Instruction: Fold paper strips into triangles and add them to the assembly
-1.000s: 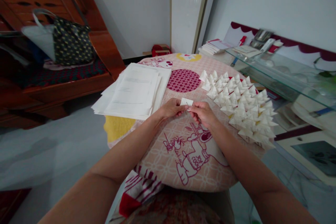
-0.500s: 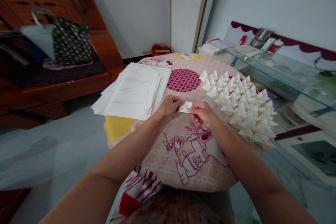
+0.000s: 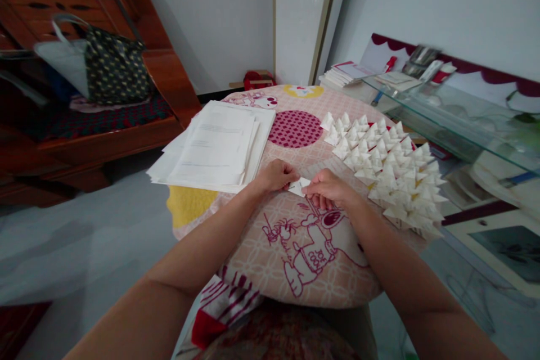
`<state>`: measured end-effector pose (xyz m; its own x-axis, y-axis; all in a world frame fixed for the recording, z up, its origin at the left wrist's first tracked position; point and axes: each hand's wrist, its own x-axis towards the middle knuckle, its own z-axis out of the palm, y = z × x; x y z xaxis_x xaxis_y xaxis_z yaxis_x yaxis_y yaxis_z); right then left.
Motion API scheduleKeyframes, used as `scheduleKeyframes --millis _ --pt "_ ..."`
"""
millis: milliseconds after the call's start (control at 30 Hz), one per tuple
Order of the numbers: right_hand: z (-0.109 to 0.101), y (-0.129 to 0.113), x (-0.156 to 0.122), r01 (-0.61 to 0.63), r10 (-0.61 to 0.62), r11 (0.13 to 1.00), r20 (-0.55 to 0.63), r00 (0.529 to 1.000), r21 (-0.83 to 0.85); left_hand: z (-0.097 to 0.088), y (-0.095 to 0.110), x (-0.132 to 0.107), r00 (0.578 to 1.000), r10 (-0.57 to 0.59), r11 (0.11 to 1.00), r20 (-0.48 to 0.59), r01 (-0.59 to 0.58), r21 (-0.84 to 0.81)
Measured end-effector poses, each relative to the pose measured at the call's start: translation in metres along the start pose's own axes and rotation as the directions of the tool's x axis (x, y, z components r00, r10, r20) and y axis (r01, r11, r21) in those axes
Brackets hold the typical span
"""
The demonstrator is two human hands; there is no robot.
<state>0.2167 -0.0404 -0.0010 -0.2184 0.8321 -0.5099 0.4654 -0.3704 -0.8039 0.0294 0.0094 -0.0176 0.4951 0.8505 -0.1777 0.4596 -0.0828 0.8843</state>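
Observation:
Between my two hands is a small folded piece of white paper (image 3: 298, 186) with dark print on it. My left hand (image 3: 276, 175) pinches its left side, and my right hand (image 3: 328, 187) grips the right side between thumb and fingers. Both hands are just above the round table's pink patterned cloth (image 3: 261, 253). To the left lies a stack of white printed sheets (image 3: 211, 146). On the right stand several rows of pointed folded paper pieces (image 3: 383, 163), packed close together.
A glass-topped stand (image 3: 455, 118) holding papers and small items borders the table on the right. A wooden bench (image 3: 169, 79) with a dark patterned bag (image 3: 116, 67) is at the left. Near the wall behind the table sits a red item (image 3: 255, 79).
The folded paper has turned slightly and moved a little nearer to me. My right hand's fingers have curled over its edge, and both hands have shifted slightly.

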Motion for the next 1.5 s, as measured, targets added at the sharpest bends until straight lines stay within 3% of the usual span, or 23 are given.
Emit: scheduleKeyframes --millis 100,200,300,400,533,767,933,1233,1500 --pt "-0.003 0.005 0.002 0.087 -0.101 0.977 -0.063 0.993 -0.195 0.002 0.002 0.001 0.997 0.072 0.981 -0.026 -0.066 0.182" --pt "-0.006 0.008 0.006 0.251 -0.301 0.927 -0.151 0.942 -0.278 0.005 0.004 0.000 0.983 0.153 0.941 -0.100 -0.114 0.317" --pt "-0.008 0.010 0.010 0.375 -0.436 0.876 -0.166 0.884 -0.302 0.009 0.005 0.000 0.967 0.206 0.922 -0.147 -0.142 0.359" --pt "-0.010 0.012 0.012 0.421 -0.492 0.837 -0.141 0.859 -0.350 0.011 0.005 0.000 0.953 0.253 0.913 -0.164 -0.180 0.366" --pt "-0.013 0.013 0.012 0.444 -0.519 0.809 -0.115 0.847 -0.385 0.008 0.005 -0.003 0.951 0.299 0.892 -0.072 -0.252 0.376" --pt "-0.019 0.017 0.012 0.443 -0.505 0.783 -0.030 0.863 -0.436 -0.003 0.007 -0.014 0.967 0.244 0.866 0.076 -0.253 0.432" --pt "-0.020 0.019 0.013 0.460 -0.522 0.759 -0.008 0.853 -0.462 0.001 0.010 -0.019 0.959 0.275 0.806 0.067 -0.269 0.527" --pt "-0.024 0.013 0.009 0.455 -0.489 0.793 0.023 0.872 -0.405 -0.001 0.006 -0.016 0.942 0.308 0.776 0.130 -0.328 0.539" --pt "-0.022 0.015 0.011 0.468 -0.515 0.790 -0.014 0.857 -0.396 0.000 0.009 -0.016 0.971 0.235 0.828 0.033 -0.218 0.516"
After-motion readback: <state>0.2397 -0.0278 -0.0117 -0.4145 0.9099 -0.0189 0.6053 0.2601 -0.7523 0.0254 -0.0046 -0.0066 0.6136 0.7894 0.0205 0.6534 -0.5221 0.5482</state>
